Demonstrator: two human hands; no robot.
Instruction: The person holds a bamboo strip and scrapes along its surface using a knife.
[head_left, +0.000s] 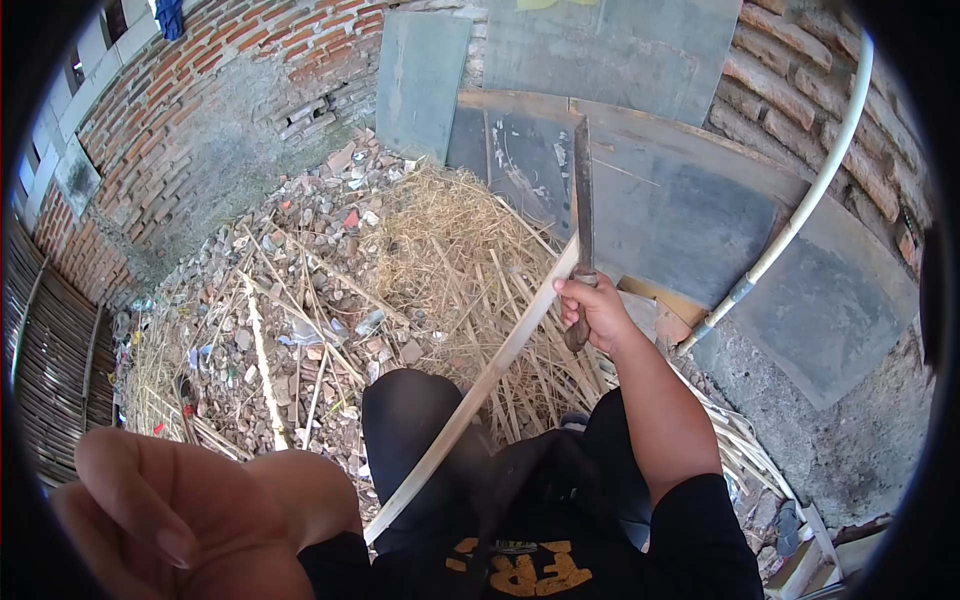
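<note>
My right hand (597, 312) is closed around the wooden handle (577, 335) of a machete. Its long dark blade (583, 190) points up and away from me. A pale bamboo strip (480, 390) runs slantwise from beside that hand, across my lap, to near my left sleeve. The thumb appears to lie against the strip's upper end; whether it grips the strip I cannot tell. Close to the camera at lower left, my left hand (190, 520) is raised with its palm showing. Its fingers are loosely bent and partly cut off by the view, with nothing visible in them.
Rubble (290, 330), dry shavings (440, 230) and split bamboo strips (520, 320) cover the ground ahead. Grey panels (660, 220) lean on a brick wall. A pale pole (815, 190) stands slanted at right, and a woven bamboo fence (60, 340) is at left.
</note>
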